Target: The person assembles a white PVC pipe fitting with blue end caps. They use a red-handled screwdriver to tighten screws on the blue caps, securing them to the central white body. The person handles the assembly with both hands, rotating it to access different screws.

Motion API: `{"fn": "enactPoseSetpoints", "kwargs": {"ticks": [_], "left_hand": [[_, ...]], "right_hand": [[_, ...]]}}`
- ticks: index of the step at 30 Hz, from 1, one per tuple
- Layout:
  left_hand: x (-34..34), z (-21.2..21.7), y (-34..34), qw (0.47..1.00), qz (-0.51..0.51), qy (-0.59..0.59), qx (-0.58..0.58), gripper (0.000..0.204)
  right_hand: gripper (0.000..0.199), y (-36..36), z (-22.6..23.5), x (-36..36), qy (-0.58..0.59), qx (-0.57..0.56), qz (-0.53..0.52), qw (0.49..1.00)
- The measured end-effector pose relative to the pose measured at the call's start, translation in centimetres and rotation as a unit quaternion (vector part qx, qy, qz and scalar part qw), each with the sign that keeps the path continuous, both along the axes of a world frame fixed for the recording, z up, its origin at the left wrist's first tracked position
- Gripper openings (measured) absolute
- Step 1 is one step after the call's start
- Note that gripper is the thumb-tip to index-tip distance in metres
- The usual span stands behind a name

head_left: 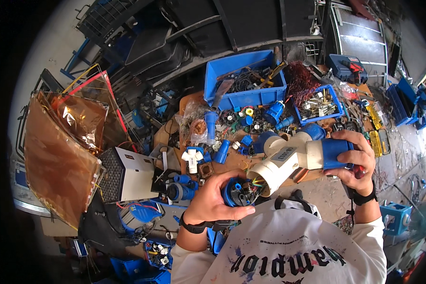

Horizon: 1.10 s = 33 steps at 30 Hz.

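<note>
- Clasps in the left hand (222, 201) a round blue plastic connector with black parts on its face (235, 191), thumb along the lower side.
- Grips with the right hand (357, 163) a smooth blue plastic sleeve (335, 152) at the right end of a cream-white, branched plastic pipe fitting (284, 161).
- Also has a small red piece (359, 171) at the right fingers, too hidden to identify.
- Holds the 2 hands apart, at opposite ends of the fitting, raised over the near side of a brown wooden table (231, 171).
- Turns the fitting's open round mouth towards the connector, with thin multicoloured wires (259, 181) showing between.
- Wears 1 black band on each wrist and a white printed shirt (293, 246).
- Faces, across the table, a large blue plastic bin (255, 98) of cables and tools, and, to its right, a smaller blue tray (323, 118) of metal pieces.
- Has a small white branched fitting (192, 160) lying left of the large one, near loose blue plastic parts.
</note>
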<state>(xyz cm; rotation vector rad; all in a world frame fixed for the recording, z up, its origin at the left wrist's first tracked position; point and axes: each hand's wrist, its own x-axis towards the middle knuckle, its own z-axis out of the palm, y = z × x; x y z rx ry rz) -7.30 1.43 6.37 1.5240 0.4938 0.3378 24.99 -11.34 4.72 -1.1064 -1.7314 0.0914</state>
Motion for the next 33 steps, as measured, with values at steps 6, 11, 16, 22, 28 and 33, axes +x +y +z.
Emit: {"fn": "enactPoseSetpoints", "kwargs": {"ticks": [6,11,16,22,28,33], "left_hand": [[0.1,0.8,0.5,0.996,-0.037,0.014,-0.083,0.054],[0.2,0.8,0.3,0.975,-0.044,-0.003,-0.218,0.055],[0.2,-0.2,0.3,0.957,-0.049,-0.043,-0.281,0.053],[0.6,-0.5,0.5,0.972,-0.006,-0.012,-0.234,0.055],[0.5,-0.5,0.8,0.984,0.035,-0.084,-0.154,0.062],[1.0,0.1,0.6,0.973,0.094,-0.143,-0.155,0.047]], "right_hand": [[0.045,0.4,0.2,0.2,0.001,-0.005,0.004,1.0],[0.045,0.7,0.6,0.0,0.037,-0.022,0.004,0.999],[0.052,1.2,-0.2,0.3,0.049,-0.059,0.008,0.997],[0.053,1.4,-0.4,0.3,0.058,-0.097,0.002,0.994],[0.054,1.3,-1.0,0.4,0.108,-0.118,-0.002,0.987],[0.055,1.4,-1.9,0.9,0.182,-0.139,0.018,0.973]]}}
